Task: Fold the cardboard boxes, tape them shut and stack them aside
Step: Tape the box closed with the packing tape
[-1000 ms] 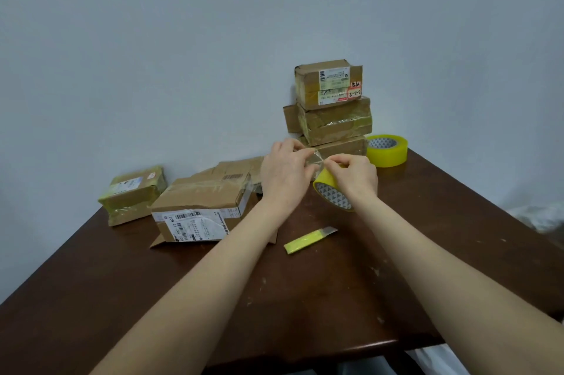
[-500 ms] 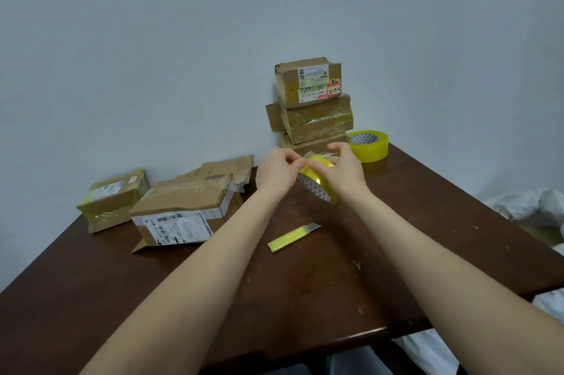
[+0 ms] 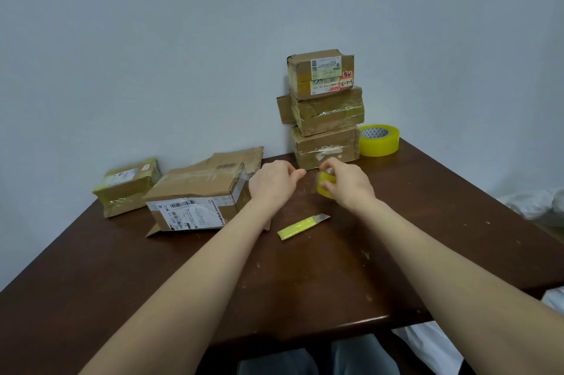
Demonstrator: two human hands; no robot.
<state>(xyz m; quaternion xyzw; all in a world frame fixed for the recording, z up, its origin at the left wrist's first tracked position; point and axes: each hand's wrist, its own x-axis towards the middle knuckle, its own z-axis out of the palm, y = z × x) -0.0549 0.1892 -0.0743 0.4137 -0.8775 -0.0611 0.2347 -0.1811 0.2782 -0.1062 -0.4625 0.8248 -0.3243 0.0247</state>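
Since half a second ago the hands have drawn apart. The fingertips then met at the roll, and now a gap lies between them.

Nearest, grey trouser legs (image 3: pixel 305 359) show below the front edge of the dark wooden table (image 3: pixel 335 277), whose top is scuffed with pale flecks. Both bare forearms reach forward over it. A yellow utility knife (image 3: pixel 302 226) lies flat between the forearms, touching neither, with its blade end pointing right.

The left hand (image 3: pixel 271 183) has thumb and forefinger pinched on a tape strip (image 3: pixel 311 183). The strip shows only as a faint sheen running to the roll. The right hand (image 3: pixel 351 187) is curled round a small yellow tape roll (image 3: pixel 324 187) just above the table and covers most of it.

To the left, a large labelled box (image 3: pixel 195 194) sits closed with tape across its top. The left forearm crosses in front of its right corner. A flattened cardboard piece (image 3: pixel 241 156) lies behind this box. A small taped box (image 3: pixel 128 187) stands just beside it, further left, near the table edge.

Behind the hands, a stack of three taped boxes (image 3: pixel 325 118) stands against the wall (image 3: pixel 183 38). The right hand's fingers overlap the lower edge of the bottom box. A side flap juts from the middle box. A second tape roll (image 3: pixel 379 140) lies flat just right of the stack.

White cloth (image 3: pixel 537 203) lies beyond the table's right edge.
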